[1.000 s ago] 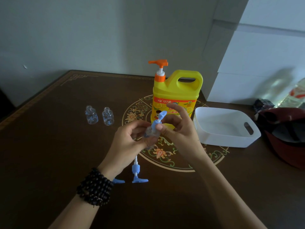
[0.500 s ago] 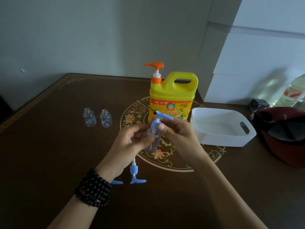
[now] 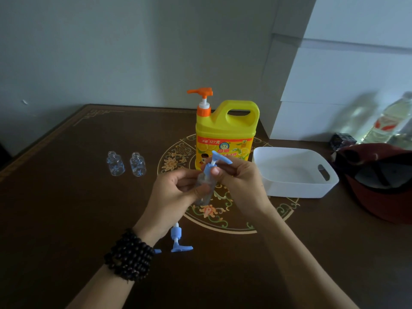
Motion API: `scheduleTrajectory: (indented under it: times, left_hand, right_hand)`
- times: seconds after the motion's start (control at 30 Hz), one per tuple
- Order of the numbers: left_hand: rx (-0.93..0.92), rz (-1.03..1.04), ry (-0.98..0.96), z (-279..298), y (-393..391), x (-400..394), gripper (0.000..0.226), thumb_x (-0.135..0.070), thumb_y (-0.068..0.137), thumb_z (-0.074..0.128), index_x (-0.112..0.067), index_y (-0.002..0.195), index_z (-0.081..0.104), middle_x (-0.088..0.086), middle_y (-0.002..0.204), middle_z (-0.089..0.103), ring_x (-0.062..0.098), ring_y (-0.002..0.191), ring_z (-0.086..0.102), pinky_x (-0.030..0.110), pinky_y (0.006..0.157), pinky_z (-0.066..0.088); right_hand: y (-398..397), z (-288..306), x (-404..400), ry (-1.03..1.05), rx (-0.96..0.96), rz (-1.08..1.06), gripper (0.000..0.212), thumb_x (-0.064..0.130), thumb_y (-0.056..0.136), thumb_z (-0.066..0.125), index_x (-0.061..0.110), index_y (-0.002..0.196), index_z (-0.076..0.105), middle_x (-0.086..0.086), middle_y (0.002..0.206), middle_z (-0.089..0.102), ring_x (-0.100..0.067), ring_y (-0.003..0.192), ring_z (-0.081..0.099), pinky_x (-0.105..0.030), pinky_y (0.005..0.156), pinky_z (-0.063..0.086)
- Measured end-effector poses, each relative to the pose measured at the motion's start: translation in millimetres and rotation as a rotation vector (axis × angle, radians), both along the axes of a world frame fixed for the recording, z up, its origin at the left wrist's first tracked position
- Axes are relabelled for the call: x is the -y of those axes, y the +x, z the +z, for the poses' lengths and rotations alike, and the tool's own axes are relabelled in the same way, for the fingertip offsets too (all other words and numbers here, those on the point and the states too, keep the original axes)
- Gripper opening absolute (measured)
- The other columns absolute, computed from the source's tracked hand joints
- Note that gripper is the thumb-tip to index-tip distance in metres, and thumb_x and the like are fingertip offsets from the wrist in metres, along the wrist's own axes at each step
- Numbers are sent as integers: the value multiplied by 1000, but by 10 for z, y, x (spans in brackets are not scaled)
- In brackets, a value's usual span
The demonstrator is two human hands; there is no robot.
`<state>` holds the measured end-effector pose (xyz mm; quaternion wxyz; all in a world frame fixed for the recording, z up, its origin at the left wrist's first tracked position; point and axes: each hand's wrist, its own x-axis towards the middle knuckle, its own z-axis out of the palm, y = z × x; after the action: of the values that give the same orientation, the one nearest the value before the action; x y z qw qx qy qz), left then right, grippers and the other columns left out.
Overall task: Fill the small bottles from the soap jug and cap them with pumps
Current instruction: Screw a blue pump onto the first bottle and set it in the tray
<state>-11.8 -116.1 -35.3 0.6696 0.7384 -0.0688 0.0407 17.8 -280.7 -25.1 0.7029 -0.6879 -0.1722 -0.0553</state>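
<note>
I saw left hand (image 3: 176,192) gripping bottle (image 3: 204,188) | right hand (image 3: 239,177) pinching pump (image 3: 215,162) collar (nozzle had swung to 3 o'clock)

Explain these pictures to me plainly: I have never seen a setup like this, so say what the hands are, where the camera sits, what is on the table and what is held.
There is no machine here. A person wears one camera on the head, looking forward and down at their own two bare hands.

The left hand grips a small clear bottle. The fingers of the right hand pinch the collar of a blue pump sitting on that bottle's neck.

On the dark table stand a yellow soap jug with an orange pump, two uncapped small bottles and a white tub. A spare blue pump lies near the left wrist; another is mostly hidden behind it.
</note>
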Motion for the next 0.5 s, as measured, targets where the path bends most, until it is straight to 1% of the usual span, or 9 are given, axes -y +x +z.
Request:
scheduleTrajectory:
  times: [0.07,0.13,0.2,0.27,0.3,0.4,0.43,0.5]
  left_hand:
    - [36,30,42,-20,2,36,44,-30,69,82,-16,110,75,-3,94,81,10,89,78,25,75,62]
    - [37,18,36,-22,-5,35,47,-32,66,81,-16,110,75,-4,95,81,10,90,78,24,74,62]
    - [39,-12,15,-3,6,12,43,-27,68,81,-17,109,75,-4,96,81,11,91,77,22,73,61]
    - [71,6,29,5,38,26,39,-23,71,83,-18,108,75,-4,96,81,11,90,78,24,75,62]
    - [85,22,43,-5,52,61,36,-19,74,84,-18,109,75,-4,96,81,11,90,78,25,77,62]
    - [86,48,31,-41,87,148,34,-9,77,84,-19,108,75,-5,95,81,10,90,78,26,78,63]
    - [77,25,15,-39,98,170,33,-8,77,83,-21,107,75,-5,95,81,10,90,78,26,77,62]
    - [48,-51,-29,-15,127,183,31,-8,77,81,-21,104,74,-5,95,81,11,91,78,22,74,61]
  right_hand:
    - [-3,-5,-27,8,-5,-44,20,-1,88,66,17,95,73,-1,90,77,-11,86,73,-23,74,56]
    - [-14,-1,8,-4,-1,-44,18,1,88,68,16,96,73,-3,89,77,-12,86,72,-27,75,58]
    - [-28,31,50,-45,42,-40,17,3,88,69,16,97,74,-1,88,76,-13,86,71,-30,76,59]
    - [-22,47,38,-60,66,-66,17,3,88,68,18,96,73,2,86,76,-10,83,71,-25,72,57]
    - [-22,41,26,-39,57,-90,17,3,89,68,18,95,73,1,87,76,-11,84,71,-25,72,57]
    - [-5,13,22,-27,13,-155,16,3,89,68,16,97,74,-5,89,77,-19,88,73,-36,79,60]
    - [-4,8,57,-62,18,-169,14,5,89,69,15,98,74,-4,89,77,-18,87,73,-38,80,60]
    - [-2,29,156,-134,29,-159,12,9,88,71,13,98,75,-2,87,76,-17,85,72,-36,76,59]
